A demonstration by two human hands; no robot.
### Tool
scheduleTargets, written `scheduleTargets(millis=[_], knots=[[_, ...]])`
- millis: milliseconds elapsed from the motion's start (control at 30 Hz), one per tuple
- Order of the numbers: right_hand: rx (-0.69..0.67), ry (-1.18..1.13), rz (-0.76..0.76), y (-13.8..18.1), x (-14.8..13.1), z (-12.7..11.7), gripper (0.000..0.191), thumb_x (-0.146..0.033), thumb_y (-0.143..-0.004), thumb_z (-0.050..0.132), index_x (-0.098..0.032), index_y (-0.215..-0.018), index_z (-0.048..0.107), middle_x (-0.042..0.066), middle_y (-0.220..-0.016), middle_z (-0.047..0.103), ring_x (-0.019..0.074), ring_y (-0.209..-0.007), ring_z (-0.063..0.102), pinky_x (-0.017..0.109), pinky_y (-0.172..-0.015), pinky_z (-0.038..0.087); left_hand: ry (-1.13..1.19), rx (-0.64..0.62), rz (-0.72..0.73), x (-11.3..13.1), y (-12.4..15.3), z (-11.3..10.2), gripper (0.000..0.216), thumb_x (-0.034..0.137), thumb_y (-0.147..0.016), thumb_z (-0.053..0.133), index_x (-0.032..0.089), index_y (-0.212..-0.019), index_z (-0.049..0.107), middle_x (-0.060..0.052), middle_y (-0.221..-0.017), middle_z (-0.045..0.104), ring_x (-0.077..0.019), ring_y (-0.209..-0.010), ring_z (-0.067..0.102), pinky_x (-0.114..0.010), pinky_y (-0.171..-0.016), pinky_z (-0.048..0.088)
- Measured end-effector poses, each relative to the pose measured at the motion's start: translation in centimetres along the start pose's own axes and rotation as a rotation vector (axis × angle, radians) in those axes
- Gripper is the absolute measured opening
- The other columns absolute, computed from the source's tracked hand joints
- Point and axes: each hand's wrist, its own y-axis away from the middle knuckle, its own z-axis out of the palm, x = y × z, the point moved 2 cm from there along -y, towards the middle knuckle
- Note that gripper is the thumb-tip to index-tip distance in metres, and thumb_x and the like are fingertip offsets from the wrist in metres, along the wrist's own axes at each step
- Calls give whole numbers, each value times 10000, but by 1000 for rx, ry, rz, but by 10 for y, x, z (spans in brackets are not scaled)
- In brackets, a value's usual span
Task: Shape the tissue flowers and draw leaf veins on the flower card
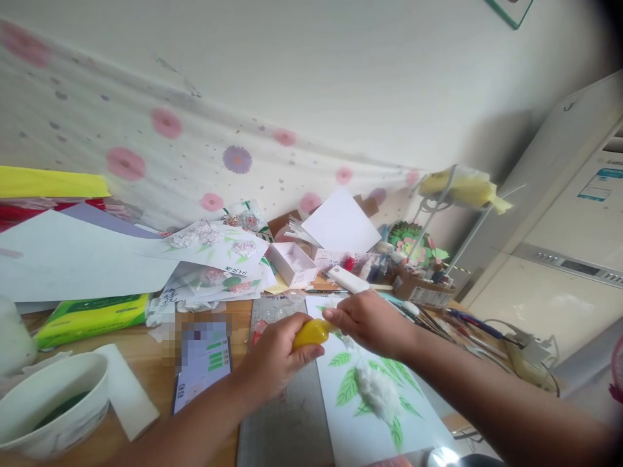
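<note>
My left hand (pixel 287 347) is wrapped round a glossy yellow bulb-shaped thing (pixel 311 333); its exact kind does not show. At its narrower end, my right hand (pixel 367 323) is closed, thumb and fingers pinching there. Both hands are above a white sheet (pixel 350 415) bearing green painted leaves (pixel 347 387) and a fluffy white raised flower head (pixel 378 392). More white material lies on the sheet near my right hand, partly hidden by it. A grey board (pixel 282 428) lies under and beside the sheet.
At the left are a bowl (pixel 97 383) of dark liquid, a green tissue pack (pixel 97 318) and a phone (pixel 207 360). Behind are flower pictures (pixel 219 246), a small white box (pixel 292 263) and a white glue gun or similar tool (pixel 348 279). Brushes and cables lie right.
</note>
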Motion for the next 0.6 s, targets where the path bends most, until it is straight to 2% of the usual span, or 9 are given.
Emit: scheduleTargets(millis=[67, 167, 200, 267, 367, 433, 500, 533, 600], knots=[[1, -81, -58, 8, -1, 0, 407, -427, -931, 408, -135, -810, 665, 67, -729, 651, 132, -606, 567, 228, -558, 413, 9, -18, -10, 2, 0, 1, 346, 511, -823, 555, 191, -950, 529, 20, -763, 509, -130, -673, 464, -223, -585, 330], [12, -197, -155, 17, -6, -1, 288, -359, -841, 593, -155, -1041, 629, 79, -950, 655, 151, -756, 602, 232, -646, 454, 23, -77, -16, 4, 1, 0, 353, 509, -838, 532, 212, -1027, 520, 12, -832, 538, -143, -734, 501, -226, -625, 363], [21, -185, -140, 19, -7, 1, 276, -338, -816, 626, -150, -1018, 637, 76, -925, 659, 150, -744, 598, 230, -640, 450, 18, -93, -15, 5, 1, 1, 353, 508, -832, 541, 216, -1030, 524, 12, -836, 541, -145, -739, 502, -229, -634, 364], [17, -127, -60, 18, -6, 6, 235, -362, -829, 603, -136, -842, 667, 55, -751, 655, 136, -641, 570, 224, -578, 418, -7, -108, -8, 4, 1, 1, 356, 512, -811, 568, 216, -1006, 541, 14, -820, 544, -151, -736, 496, -236, -647, 360], [-39, -99, 39, 17, -1, 12, 470, -470, -910, 429, -129, -678, 654, 47, -594, 617, 118, -525, 526, 223, -509, 376, -43, -101, 5, 2, 0, 4, 363, 511, -788, 595, 220, -1001, 552, 10, -821, 559, -162, -739, 494, -255, -679, 361], [-47, -118, 21, 17, 0, 12, 428, -459, -921, 410, -135, -834, 676, 57, -679, 652, 131, -583, 563, 226, -543, 401, -56, -82, 7, 1, -1, 5, 359, 505, -795, 590, 224, -1014, 549, 5, -828, 568, -165, -736, 498, -263, -686, 365], [-48, -187, -32, 19, -3, 10, 311, -396, -862, 548, -158, -1046, 626, 61, -831, 677, 149, -685, 597, 228, -591, 429, -57, -65, 7, 1, -1, 5, 347, 499, -817, 564, 229, -1033, 537, 4, -835, 569, -164, -732, 505, -261, -672, 368], [-43, -232, -39, 19, -4, 9, 329, -350, -828, 601, -166, -1101, 592, 60, -878, 677, 151, -713, 602, 227, -601, 436, -54, -61, 9, 1, -1, 6, 338, 493, -823, 558, 233, -1038, 532, 5, -837, 568, -163, -735, 509, -257, -663, 370], [-25, -261, -7, 19, -5, 8, 264, -301, -807, 624, -151, -1024, 609, 58, -845, 674, 147, -682, 594, 221, -572, 430, -49, -68, 15, 1, 0, 7, 315, 476, -825, 560, 240, -1032, 530, 10, -838, 569, -159, -734, 512, -249, -647, 373]])
